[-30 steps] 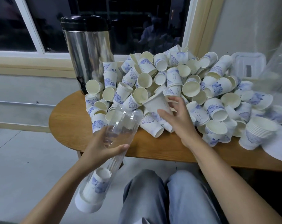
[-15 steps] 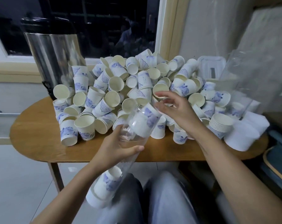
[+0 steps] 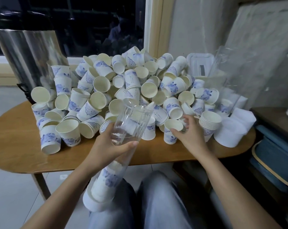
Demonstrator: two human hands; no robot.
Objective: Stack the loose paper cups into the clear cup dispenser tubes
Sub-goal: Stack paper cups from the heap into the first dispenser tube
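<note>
- Currently, far left: table (image 3: 16, 146) carries the pile (image 3: 123, 80) of loose cups, which spreads across most of its width.
- Left hand (image 3: 106, 151): fingers and thumb wrapped round the tube (image 3: 130, 126) just above its middle, firm hold.
- Tube's long axis runs from the lap, low and left, up and rightward to the table edge. Its open mouth is raised, tipped away from the person, and sits in front of the pile.
- Nested cups (image 3: 108, 177) fill only the lower part of the tube. The upper part looks empty.
- Cup (image 3: 171, 129): stands mouth up at the near edge of the pile, just right of the tube's mouth and slightly lower.
- Right hand (image 3: 189, 138): thumb on the near rim, fingers curled round the far side; seems to have the cup pinched, though not lifted.
- Judgement: the right hand is the nearer one. The cup must travel a short way left and up, then turn bottom-first along the tube's axis.
- Short stack (image 3: 209, 123) stands just right of that hand.
</note>
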